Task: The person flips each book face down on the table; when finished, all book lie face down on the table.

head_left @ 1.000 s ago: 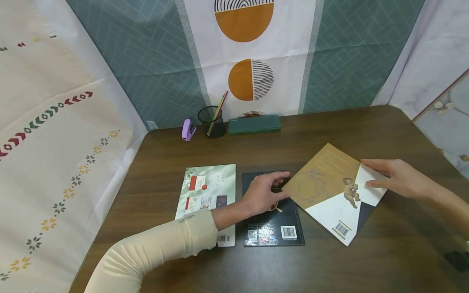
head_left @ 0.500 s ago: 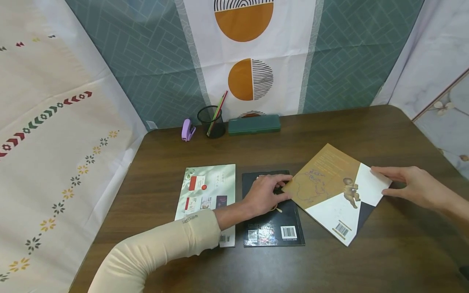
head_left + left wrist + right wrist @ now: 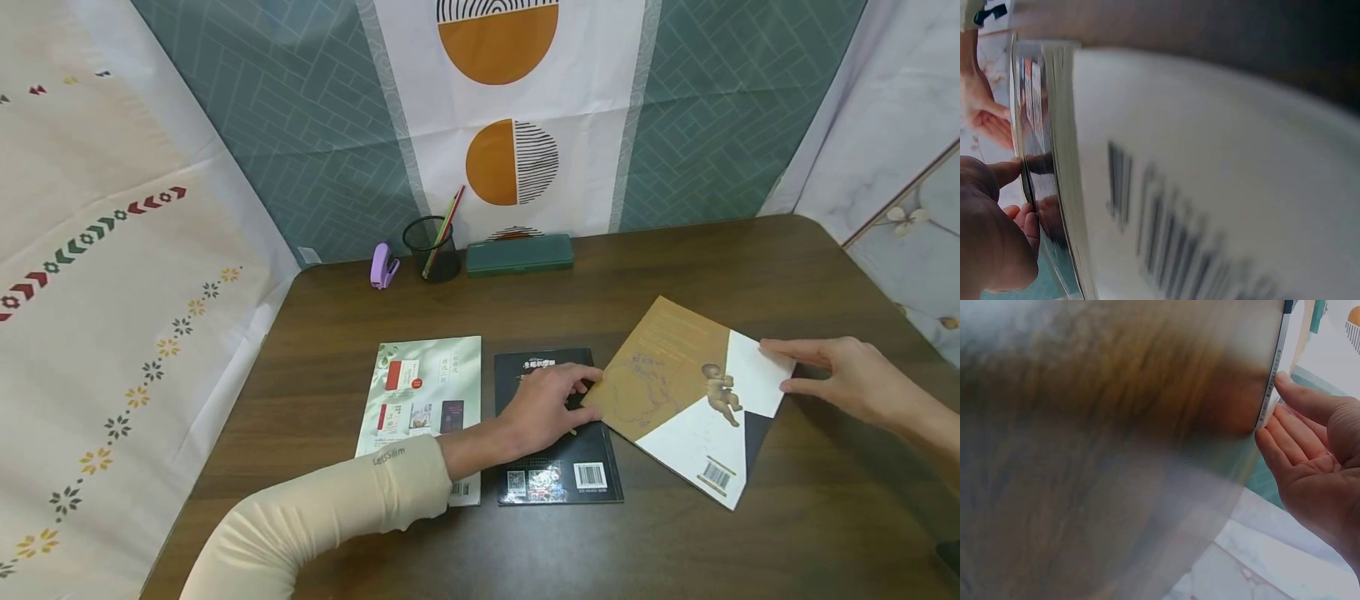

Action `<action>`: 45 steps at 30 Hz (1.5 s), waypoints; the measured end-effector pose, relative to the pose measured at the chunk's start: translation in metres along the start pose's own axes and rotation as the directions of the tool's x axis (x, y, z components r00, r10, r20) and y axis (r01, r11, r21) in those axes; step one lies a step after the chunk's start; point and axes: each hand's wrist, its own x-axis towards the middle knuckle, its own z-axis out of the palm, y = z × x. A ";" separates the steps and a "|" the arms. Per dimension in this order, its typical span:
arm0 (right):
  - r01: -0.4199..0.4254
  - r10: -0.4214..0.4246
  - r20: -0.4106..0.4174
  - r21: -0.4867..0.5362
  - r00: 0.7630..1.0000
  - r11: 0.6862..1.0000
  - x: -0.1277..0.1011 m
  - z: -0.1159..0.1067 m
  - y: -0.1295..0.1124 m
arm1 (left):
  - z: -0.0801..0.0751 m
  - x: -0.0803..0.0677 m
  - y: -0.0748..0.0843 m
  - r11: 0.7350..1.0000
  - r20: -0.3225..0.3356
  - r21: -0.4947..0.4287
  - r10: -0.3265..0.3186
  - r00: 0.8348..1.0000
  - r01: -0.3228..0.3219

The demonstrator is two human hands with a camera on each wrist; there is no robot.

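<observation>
A tan and white book (image 3: 667, 392) with a baby figure and a barcode on its cover lies turned at an angle on the wooden table. At its left corner, my left hand (image 3: 542, 408) pinches the book between thumb and fingers, above the black book (image 3: 558, 479). My right hand (image 3: 855, 379) grips the right edge; in the right wrist view its thumb and fingers meet at the book's spine (image 3: 1269, 387). Under my left forearm is a pale green book (image 3: 427, 375), whose barcode cover (image 3: 1210, 156) looms blurred in the left wrist view.
Along the table's back edge stand a purple stapler (image 3: 383, 267), a black mesh pen cup (image 3: 442, 260) with pencils, and a dark green case (image 3: 520, 255). Patterned cloths (image 3: 330, 108) hang behind and to the left of the table (image 3: 810, 283).
My right hand has shifted outward along the tan and white book to its right edge. The book has turned slightly anticlockwise, its bottom corner moving right. My left hand has moved slightly right.
</observation>
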 end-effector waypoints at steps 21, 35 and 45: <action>-0.011 0.010 -0.031 -0.043 0.999 0.999 0.019 0.001 0.003 | 0.010 -0.017 0.022 0.984 0.102 0.125 0.114 0.988 -0.127; -0.011 0.012 0.056 -0.029 0.998 1.000 0.036 0.001 -0.004 | 0.026 -0.020 0.039 0.958 0.051 0.249 0.134 0.990 -0.143; -0.023 0.025 0.091 -0.022 0.996 0.999 0.046 0.002 -0.012 | 0.030 -0.020 0.044 0.943 0.059 0.283 0.168 0.984 -0.178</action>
